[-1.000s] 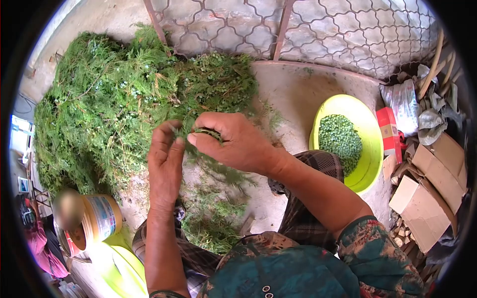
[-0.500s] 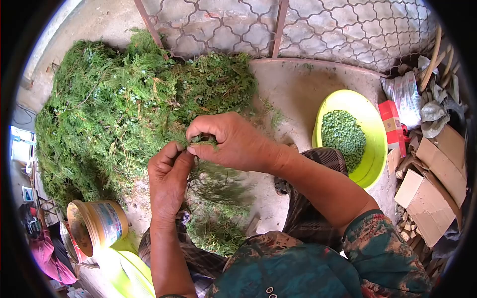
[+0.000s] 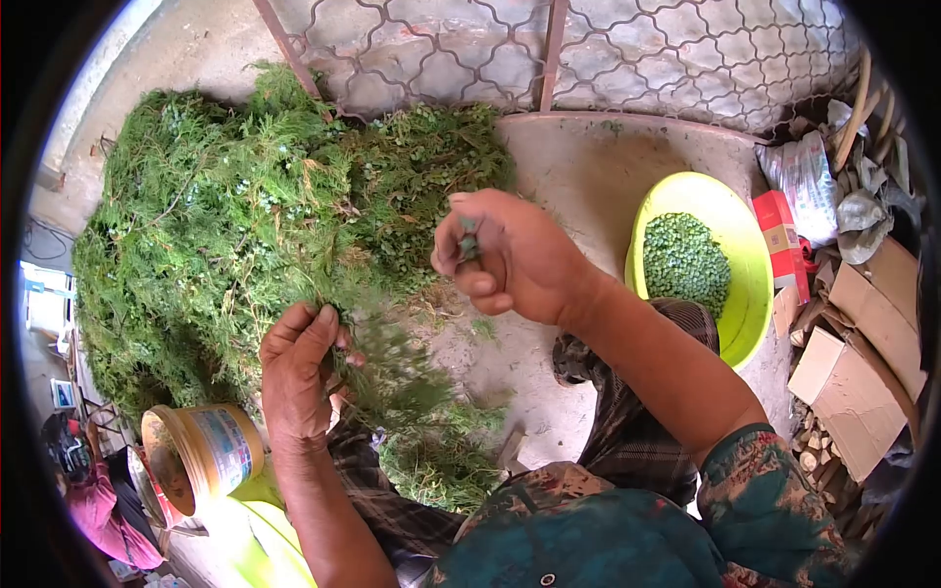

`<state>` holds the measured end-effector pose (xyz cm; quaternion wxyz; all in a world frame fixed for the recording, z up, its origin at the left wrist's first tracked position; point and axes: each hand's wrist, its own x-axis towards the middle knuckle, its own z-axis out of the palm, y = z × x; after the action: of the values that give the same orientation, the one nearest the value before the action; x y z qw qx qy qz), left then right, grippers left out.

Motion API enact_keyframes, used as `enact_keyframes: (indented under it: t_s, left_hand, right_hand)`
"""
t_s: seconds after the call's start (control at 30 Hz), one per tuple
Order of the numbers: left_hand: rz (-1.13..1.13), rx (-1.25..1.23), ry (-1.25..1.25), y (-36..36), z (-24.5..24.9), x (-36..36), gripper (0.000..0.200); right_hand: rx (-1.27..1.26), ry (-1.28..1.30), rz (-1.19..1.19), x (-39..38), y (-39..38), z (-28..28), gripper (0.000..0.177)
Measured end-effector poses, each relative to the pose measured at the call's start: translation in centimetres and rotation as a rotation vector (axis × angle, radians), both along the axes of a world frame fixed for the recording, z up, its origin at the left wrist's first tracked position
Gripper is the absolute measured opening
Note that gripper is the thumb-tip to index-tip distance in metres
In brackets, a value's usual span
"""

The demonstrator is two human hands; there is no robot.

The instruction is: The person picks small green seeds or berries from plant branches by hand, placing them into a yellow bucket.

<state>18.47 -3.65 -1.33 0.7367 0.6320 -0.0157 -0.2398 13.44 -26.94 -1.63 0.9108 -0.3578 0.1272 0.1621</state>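
My left hand (image 3: 299, 372) is closed round a leafy evergreen branch (image 3: 397, 372), whose fronds hang to the right, blurred by motion. Several small green cones (image 3: 469, 240) lie in the curled fingers of my right hand (image 3: 515, 257), palm turned partly up. Beyond both hands spreads a large heap of cut evergreen branches (image 3: 216, 235), with bluish-green cones among the foliage. To the right stands a yellow-green basin (image 3: 750, 279), holding many loose green cones (image 3: 684, 263). More evergreen sprigs (image 3: 441, 470) lie on the floor between my legs.
A tan bucket (image 3: 201, 456) and a bright yellow-green item (image 3: 250, 539) are at lower left. A person in pink (image 3: 108, 514) is at the far left. Metal lattice (image 3: 637, 59) lines the back; a red box (image 3: 781, 240), cardboard (image 3: 848, 402) and wood pieces crowd the right.
My right hand has come away from my left, moving up and right with small green cones in it. My left hand has shifted slightly left and down, still holding the branch.
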Motion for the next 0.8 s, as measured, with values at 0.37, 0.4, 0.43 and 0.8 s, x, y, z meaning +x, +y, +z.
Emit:
enact_keyframes:
  t_s: [0.37, 0.4, 0.43, 0.8]
  left_hand:
    - [0.146, -0.267, 0.280, -0.4, -0.5, 1.1, 0.027]
    - [0.194, -0.273, 0.299, -0.5, -0.5, 1.2, 0.026]
    - [0.158, -0.262, 0.316, -0.2, -0.7, 1.4, 0.026]
    - [0.207, -0.525, 0.405, 0.1, -2.1, 2.4, 0.018]
  right_hand:
    - [-0.487, -0.172, 0.159, -0.2, 2.0, -0.4, 0.034]
    - [-0.484, -0.169, 0.161, -0.2, 2.2, -0.7, 0.034]
    - [-0.697, -0.293, 0.200, -0.1, 2.6, -1.3, 0.034]
    - [-1.267, -0.583, 0.138, -0.9, 6.6, -3.6, 0.038]
